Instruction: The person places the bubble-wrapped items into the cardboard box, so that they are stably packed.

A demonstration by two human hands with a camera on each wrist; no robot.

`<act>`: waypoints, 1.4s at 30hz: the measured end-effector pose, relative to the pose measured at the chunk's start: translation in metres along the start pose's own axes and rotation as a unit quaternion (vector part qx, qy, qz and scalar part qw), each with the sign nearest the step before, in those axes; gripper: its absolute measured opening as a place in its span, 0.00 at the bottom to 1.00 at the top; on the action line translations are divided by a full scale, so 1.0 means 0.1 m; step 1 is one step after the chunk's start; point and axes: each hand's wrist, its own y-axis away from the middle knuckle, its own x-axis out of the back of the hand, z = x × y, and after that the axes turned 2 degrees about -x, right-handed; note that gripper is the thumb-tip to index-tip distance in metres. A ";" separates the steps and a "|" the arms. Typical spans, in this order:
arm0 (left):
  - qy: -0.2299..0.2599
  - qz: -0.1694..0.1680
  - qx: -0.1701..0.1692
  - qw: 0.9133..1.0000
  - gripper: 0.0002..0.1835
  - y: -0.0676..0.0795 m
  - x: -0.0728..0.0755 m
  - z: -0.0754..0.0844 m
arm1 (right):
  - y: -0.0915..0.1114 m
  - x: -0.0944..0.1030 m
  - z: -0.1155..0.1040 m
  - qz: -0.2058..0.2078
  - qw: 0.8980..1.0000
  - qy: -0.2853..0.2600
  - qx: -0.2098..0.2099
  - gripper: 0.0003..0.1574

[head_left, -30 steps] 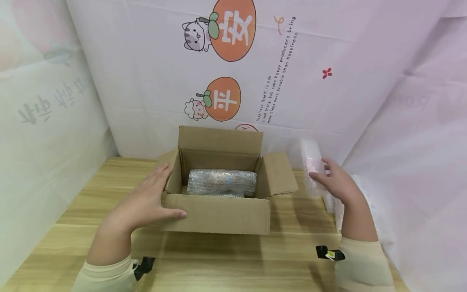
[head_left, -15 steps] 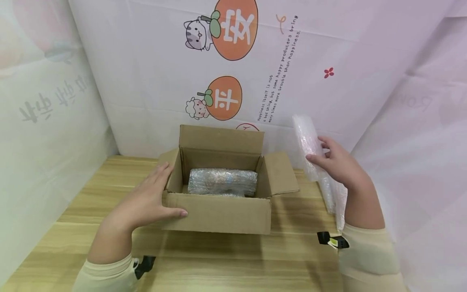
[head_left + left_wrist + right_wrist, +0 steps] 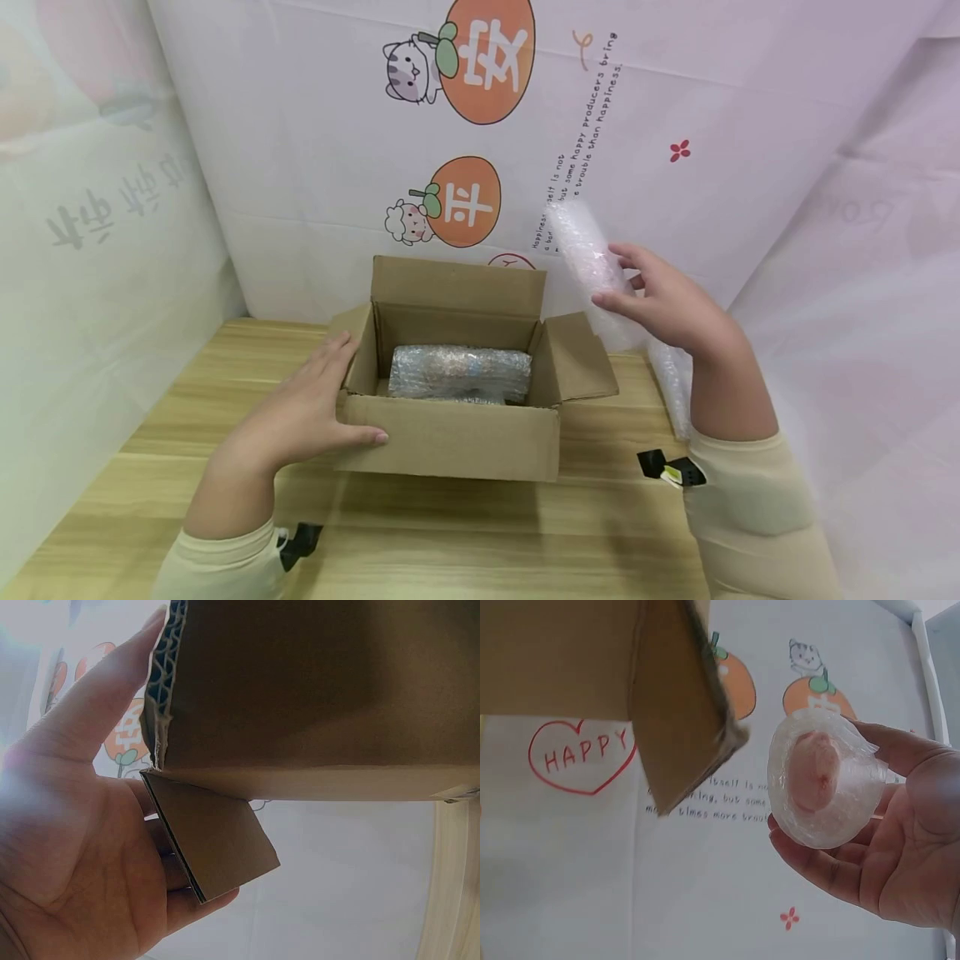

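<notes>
An open cardboard box (image 3: pixel 450 437) stands on the table with its flaps spread. My left hand (image 3: pixel 303 417) rests at its left corner, thumb along the front flap and straight fingers against the left flap (image 3: pixel 214 836). Inside lies a silvery bubble-wrapped bundle (image 3: pixel 461 371), with part of another wrapped piece in front of it, mostly hidden by the front flap. Raised to the right of the box, my right hand (image 3: pixel 667 304) grips a bubble-wrapped roll (image 3: pixel 588 250), tilted up and left. Its round end shows something pinkish inside the wrap (image 3: pixel 814 776) in the right wrist view.
More bubble-wrapped pieces (image 3: pixel 670 387) lie on the table at the right, partly behind my right forearm. The box's right flap (image 3: pixel 581 358) sticks outward below the roll. A printed white cloth (image 3: pixel 315 167) rises behind the wooden table (image 3: pixel 420 542) and at both sides.
My right hand has lifted the bubble-wrapped roll from the right side and carried it up and left toward the box. The left hand has stayed at the box corner.
</notes>
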 end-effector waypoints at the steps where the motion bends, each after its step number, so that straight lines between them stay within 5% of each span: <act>1: 0.000 0.000 0.000 1.000 0.72 0.00 0.00 0.00 | -0.01 0.00 -0.05 -0.002 1.000 -0.001 0.004 0.51; 13: -0.006 0.000 0.000 1.000 0.73 -0.01 -0.01 -0.03 | -0.31 -0.17 -0.53 -0.058 0.997 0.010 0.045 0.50; 24: -0.006 -0.001 -0.001 1.000 0.72 -0.02 -0.01 -0.03 | -0.60 -0.42 -0.73 -0.118 0.988 0.049 0.086 0.46; 32: -0.007 0.003 -0.005 1.000 0.72 -0.02 0.00 -0.05 | -0.74 -0.55 -0.85 -0.178 0.967 0.118 0.140 0.46; 42: -0.010 0.005 -0.007 1.000 0.73 -0.02 -0.01 -0.07 | -0.91 -0.74 -0.90 -0.269 0.945 0.133 0.131 0.45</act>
